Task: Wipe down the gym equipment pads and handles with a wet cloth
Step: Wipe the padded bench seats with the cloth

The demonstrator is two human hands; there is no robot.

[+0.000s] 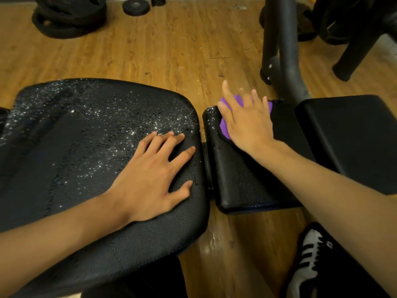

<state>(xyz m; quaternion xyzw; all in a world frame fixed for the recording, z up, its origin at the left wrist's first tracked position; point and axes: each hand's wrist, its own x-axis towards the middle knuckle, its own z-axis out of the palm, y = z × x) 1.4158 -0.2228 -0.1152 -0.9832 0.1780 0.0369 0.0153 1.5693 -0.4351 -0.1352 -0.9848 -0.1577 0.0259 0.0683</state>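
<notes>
The right hand (247, 123), fingers spread flat, presses a purple cloth (225, 128) onto the small bench pad (236, 179), the left hand (154, 175) lies flat on the wet large pad (75, 136), above a wooden floor (150, 50) with weight plates (68, 16).

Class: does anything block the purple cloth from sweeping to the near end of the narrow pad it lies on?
Nothing visible does. The right hand presses the purple cloth on the narrow pad, whose near stretch bears only droplets. The left hand rests on the large pad beside it.
</notes>
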